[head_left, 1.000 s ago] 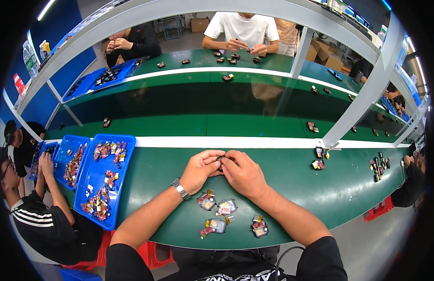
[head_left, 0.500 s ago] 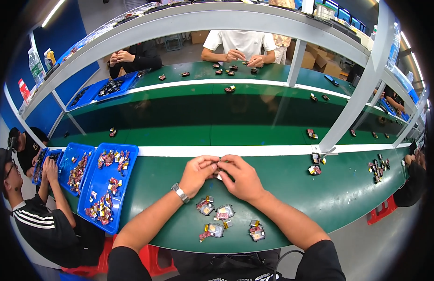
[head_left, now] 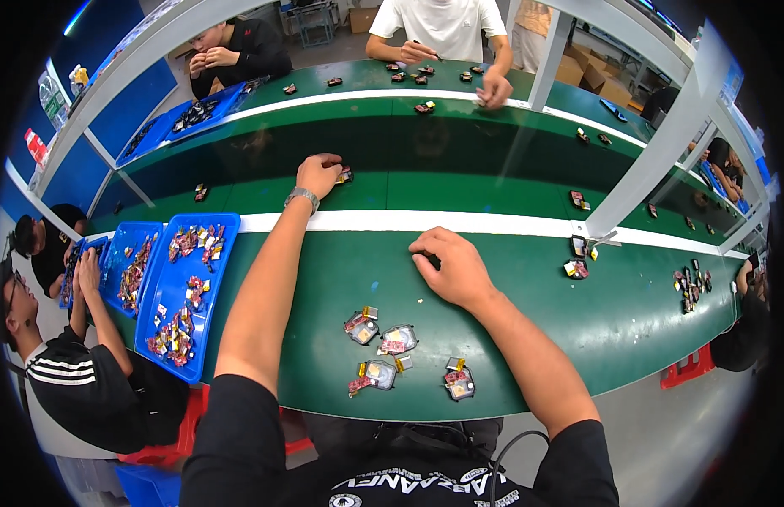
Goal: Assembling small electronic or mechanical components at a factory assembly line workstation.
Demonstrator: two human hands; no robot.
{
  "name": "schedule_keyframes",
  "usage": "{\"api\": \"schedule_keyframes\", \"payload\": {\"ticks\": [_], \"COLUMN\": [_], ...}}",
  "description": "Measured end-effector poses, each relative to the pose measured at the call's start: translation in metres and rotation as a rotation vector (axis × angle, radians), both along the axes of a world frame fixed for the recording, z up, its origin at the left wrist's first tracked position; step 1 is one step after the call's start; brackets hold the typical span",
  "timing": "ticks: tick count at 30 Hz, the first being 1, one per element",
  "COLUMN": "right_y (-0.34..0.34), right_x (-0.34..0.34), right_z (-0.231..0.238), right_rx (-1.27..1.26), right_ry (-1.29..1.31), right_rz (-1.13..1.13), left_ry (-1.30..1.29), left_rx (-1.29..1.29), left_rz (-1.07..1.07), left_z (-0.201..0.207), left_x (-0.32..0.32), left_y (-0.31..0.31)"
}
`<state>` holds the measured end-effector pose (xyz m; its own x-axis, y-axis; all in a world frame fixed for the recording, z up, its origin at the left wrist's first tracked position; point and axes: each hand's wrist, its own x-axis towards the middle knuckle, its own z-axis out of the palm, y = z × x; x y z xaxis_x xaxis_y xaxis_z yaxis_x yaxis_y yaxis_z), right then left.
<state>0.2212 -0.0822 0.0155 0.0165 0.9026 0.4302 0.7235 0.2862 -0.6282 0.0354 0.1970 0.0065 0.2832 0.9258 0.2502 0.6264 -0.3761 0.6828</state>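
Observation:
My left hand (head_left: 320, 174), with a metal watch on its wrist, reaches out over the sunken green belt. Its fingers are closed on a small electronic assembly (head_left: 346, 175), black with red and white parts, partly covered by the fingers. My right hand (head_left: 453, 265) rests low over the green bench (head_left: 324, 279), fingers curled inward; a dark patch shows under them, and what they hold, if anything, is hidden. Nearer me lie several similar assemblies: one at the upper left (head_left: 361, 325), one beside it (head_left: 398, 339), one below (head_left: 376, 374) and one at the right (head_left: 459, 382).
Blue trays (head_left: 227, 291) of red circuit pieces stand at left, beside a seated co-worker (head_left: 79, 372). A white rail (head_left: 383, 221) divides bench and belt. A grey post (head_left: 641, 160) rises at right, near more assemblies (head_left: 576, 269). Other people sit across the belt.
My hands have parted. The left has reached forward from the bench to the belt with the assembly; the right has moved slightly right and away from me. The view has shifted a little.

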Motion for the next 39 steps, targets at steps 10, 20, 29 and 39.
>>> {"api": "schedule_keyframes", "payload": {"ticks": [10, 20, 29, 39], "right_y": [-0.028, -0.022, -0.015, -0.012], "right_x": [-0.010, -0.020, -0.022, -0.028], "right_z": [0.045, 0.037, 0.037, 0.030], "right_rx": [-0.502, -0.202, 0.105, 0.110], "right_ry": [-0.138, -0.166, -0.172, -0.147], "right_rz": [0.538, 0.423, 0.217, 0.217], "left_ry": [-0.125, -0.317, -0.583, -0.713], "left_rx": [-0.052, -0.503, -0.936, -0.948], "left_rz": [-0.336, -0.625, -0.664, -0.607], "left_z": [0.009, 0.020, 0.027, 0.021], "left_x": [-0.046, -0.036, -0.037, -0.033], "left_y": [-0.160, -0.196, -0.189, -0.199]}}
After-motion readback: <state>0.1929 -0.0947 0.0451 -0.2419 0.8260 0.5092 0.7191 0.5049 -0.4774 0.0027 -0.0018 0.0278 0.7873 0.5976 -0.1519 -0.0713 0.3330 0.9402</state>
